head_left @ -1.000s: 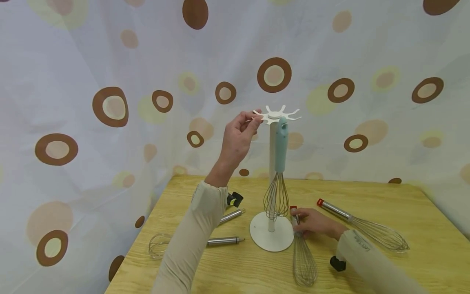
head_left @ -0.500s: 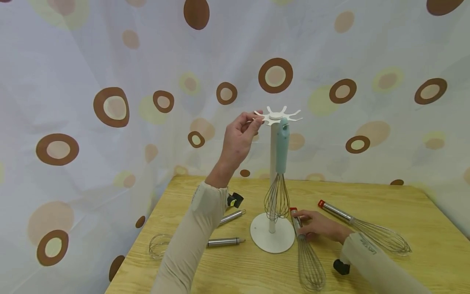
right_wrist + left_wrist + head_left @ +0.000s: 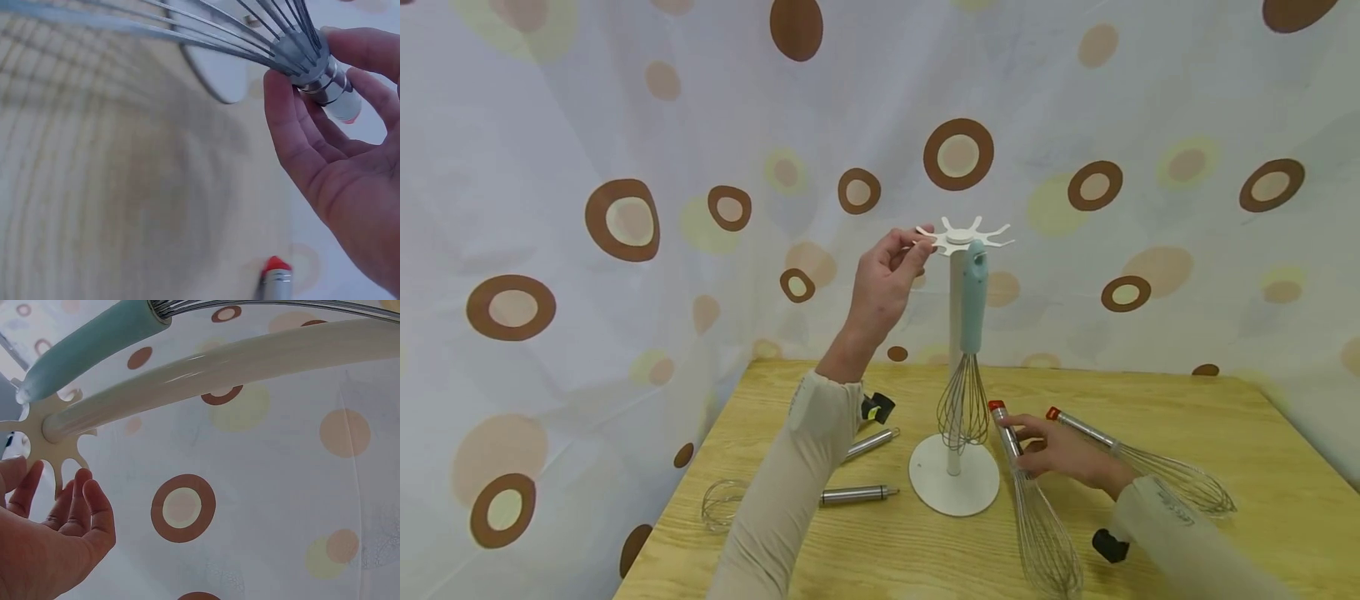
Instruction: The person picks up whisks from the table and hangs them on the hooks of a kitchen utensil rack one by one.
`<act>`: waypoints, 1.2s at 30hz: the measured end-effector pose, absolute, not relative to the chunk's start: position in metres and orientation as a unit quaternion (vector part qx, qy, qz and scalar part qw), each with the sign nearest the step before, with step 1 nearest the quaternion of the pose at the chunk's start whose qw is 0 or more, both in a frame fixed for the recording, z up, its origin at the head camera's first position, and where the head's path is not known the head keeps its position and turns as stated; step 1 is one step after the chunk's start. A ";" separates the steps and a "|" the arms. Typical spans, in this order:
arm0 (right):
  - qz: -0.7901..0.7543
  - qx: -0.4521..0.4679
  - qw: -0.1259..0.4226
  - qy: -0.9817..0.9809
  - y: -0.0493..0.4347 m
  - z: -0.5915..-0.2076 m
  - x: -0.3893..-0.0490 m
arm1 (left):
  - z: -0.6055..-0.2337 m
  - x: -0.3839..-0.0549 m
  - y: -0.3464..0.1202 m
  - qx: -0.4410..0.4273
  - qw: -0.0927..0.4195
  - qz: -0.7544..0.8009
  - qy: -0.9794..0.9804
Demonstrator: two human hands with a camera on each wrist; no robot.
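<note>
Even diffuse light, faint glare on the stand pole (image 3: 219, 369) beside the left fingers (image 3: 100, 512), soft shadows across blurred tabletop (image 3: 94, 219) below the right fingers (image 3: 284, 119).

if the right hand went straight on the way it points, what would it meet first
Past the held whisk, the right hand would likely meet the hanging whisk's wires or, depth being unclear, the stand.

Wooden table (image 3: 1262, 450) — white stand (image 3: 938, 487), steel whisks (image 3: 857, 494) atop.
</note>
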State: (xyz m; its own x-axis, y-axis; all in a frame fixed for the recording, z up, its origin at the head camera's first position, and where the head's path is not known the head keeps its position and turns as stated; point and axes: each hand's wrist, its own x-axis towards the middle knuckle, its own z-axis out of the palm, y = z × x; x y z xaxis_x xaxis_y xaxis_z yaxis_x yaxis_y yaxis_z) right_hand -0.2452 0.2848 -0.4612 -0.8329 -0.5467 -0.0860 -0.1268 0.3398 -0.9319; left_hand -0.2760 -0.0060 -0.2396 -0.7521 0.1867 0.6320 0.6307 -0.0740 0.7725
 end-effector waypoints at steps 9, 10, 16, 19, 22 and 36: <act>-0.506 -0.277 0.071 0.814 0.290 -0.422 -0.237 | -0.240 -0.276 -0.006 -0.312 0.168 -0.666 -0.657; -0.505 -0.280 0.058 0.815 0.290 -0.418 -0.236 | -0.240 -0.276 -0.006 -0.311 0.168 -0.666 -0.657; -0.489 -0.294 -0.027 0.821 0.288 -0.388 -0.228 | -0.240 -0.277 -0.006 -0.312 0.169 -0.667 -0.655; -0.486 -0.320 -0.066 0.810 0.286 -0.370 -0.223 | -0.240 -0.277 -0.006 -0.313 0.168 -0.667 -0.655; -0.466 -0.356 -0.114 0.802 0.282 -0.352 -0.220 | -0.240 -0.276 -0.006 -0.312 0.166 -0.667 -0.656; -0.454 -0.452 -0.179 0.747 0.247 -0.281 -0.212 | -0.241 -0.275 -0.004 -0.319 0.165 -0.659 -0.660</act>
